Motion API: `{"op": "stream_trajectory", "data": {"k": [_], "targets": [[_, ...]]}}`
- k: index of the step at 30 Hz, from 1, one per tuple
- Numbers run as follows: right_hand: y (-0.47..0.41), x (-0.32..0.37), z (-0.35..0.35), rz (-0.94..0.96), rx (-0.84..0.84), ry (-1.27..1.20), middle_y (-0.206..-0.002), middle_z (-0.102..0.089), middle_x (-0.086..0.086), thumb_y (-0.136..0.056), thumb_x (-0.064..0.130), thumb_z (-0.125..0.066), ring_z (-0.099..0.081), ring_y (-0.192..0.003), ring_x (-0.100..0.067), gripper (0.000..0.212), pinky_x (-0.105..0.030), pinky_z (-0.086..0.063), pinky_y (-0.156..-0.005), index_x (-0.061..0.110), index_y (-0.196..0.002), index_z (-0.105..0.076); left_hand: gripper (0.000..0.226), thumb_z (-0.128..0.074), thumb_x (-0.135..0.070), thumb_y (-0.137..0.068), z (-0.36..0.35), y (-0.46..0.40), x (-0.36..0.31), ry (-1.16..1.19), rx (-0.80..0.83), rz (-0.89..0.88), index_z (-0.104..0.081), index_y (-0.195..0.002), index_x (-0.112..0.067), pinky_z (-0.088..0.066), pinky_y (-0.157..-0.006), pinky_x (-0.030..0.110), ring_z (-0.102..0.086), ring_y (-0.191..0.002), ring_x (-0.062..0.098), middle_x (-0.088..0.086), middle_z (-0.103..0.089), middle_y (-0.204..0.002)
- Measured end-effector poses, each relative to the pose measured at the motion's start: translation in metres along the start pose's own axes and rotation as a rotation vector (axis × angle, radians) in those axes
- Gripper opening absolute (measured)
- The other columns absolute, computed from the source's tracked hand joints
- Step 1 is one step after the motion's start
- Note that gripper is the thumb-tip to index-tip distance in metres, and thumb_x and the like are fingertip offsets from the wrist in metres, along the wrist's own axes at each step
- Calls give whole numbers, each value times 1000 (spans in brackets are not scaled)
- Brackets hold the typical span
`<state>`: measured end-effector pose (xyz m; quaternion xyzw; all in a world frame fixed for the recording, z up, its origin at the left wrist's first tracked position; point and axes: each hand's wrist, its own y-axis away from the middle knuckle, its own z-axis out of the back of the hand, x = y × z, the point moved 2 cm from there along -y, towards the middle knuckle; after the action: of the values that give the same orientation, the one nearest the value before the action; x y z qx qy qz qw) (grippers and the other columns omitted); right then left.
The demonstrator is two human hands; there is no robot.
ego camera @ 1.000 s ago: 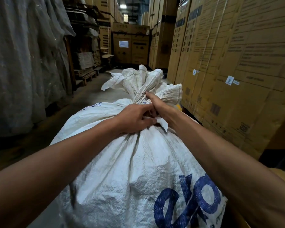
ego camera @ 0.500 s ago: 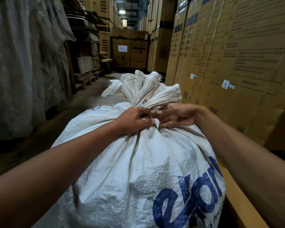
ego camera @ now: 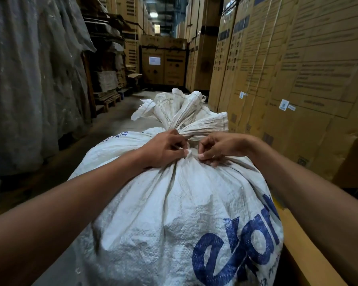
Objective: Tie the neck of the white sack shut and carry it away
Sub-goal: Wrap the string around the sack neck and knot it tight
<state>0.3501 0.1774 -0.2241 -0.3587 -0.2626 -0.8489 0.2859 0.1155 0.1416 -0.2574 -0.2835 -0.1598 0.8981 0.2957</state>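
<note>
A full white woven sack [ego camera: 174, 213] with blue lettering fills the lower middle of the head view. Its gathered neck [ego camera: 186, 114] fans out beyond my hands. My left hand [ego camera: 163, 149] is closed around the bunched neck at its base, with a small white strip end pinched at the thumb. My right hand [ego camera: 217, 148] is just right of it, fingertips pinching the sack fabric beside the neck. A narrow gap separates the two hands. Any tie around the neck is mostly hidden by my fingers.
Tall stacked cardboard cartons [ego camera: 287, 79] wall the right side. Plastic-wrapped goods [ego camera: 29, 79] and wooden pallets [ego camera: 110, 100] line the left. A concrete aisle [ego camera: 120, 114] runs ahead to more cartons [ego camera: 163, 65]. A yellow-brown edge [ego camera: 298, 244] lies at lower right.
My right hand has moved from over the neck to its right side and now pinches the fabric there. My left hand has kept its grip. The view has dipped slightly.
</note>
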Motion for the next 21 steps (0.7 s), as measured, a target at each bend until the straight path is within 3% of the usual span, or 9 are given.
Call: {"op": "stream_trajectory", "data": {"k": [3,5,8,10,12,14,17,21], "targets": [[6,5,9,-132,49,155,-81,-72,-7,-101,5,-69,-66,-72,-17,5,-26,-56,-60,5,-96,-69,34,-66,-50,-87,5,3,10,-73,-12,-7,-82,-107,-27,-43,-102,25,-58,-112,18,1,-55,-119],[8,11,11,-208,74,228,-79,-74,-2,-101,8,-69,-67,-71,-12,10,-23,-52,-58,10,-91,-70,31,-65,-50,-88,12,4,16,-111,-12,36,-82,-108,-33,-44,-104,36,-55,-117,24,1,-51,-122],[7,27,5,-290,118,339,-77,-75,2,-102,10,-67,-68,-68,-8,17,-21,-48,-56,15,-87,-69,21,-73,-42,-93,19,5,22,-91,-12,59,-83,-109,-34,-48,-94,29,-58,-105,17,-1,-51,-117],[1,36,-2,-320,111,404,-81,-73,-5,-101,4,-66,-68,-71,-16,13,-26,-54,-61,13,-92,-69,14,-78,-31,-97,19,5,24,-95,-28,36,-84,-110,-31,-47,-88,23,-59,-97,12,-3,-51,-110],[-10,46,-10,-287,23,392,-89,-71,-13,-101,2,-65,-68,-78,-24,7,-37,-61,-71,6,-103,-70,14,-79,-26,-97,16,3,25,-93,-45,21,-84,-110,-29,-43,-83,13,-58,-92,4,-8,-49,-103],[-21,55,-20,-217,-120,381,-84,-72,-10,-103,10,-65,-70,-76,-23,10,-37,-64,-73,3,-101,-72,15,-79,-23,-97,16,2,25,-95,-57,9,-84,-111,-28,-38,-79,6,-55,-89,-1,-13,-48,-100],[-30,61,-33,-163,-322,566,-85,-77,-10,-96,17,-70,-73,-76,-22,16,-22,-53,-55,4,-95,-79,17,-79,-27,-96,17,2,30,-90,-32,15,-83,-113,-28,-39,-78,11,-55,-87,-1,-14,-47,-98],[-31,56,-35,-110,-375,609,-89,-80,-9,-89,15,-70,-72,-84,-25,12,-24,-47,-59,12,-83,-79,40,-62,-56,-95,24,2,27,56,6,133,-84,-112,-26,-45,-85,24,-60,-93,4,-10,-57,-102]]}}
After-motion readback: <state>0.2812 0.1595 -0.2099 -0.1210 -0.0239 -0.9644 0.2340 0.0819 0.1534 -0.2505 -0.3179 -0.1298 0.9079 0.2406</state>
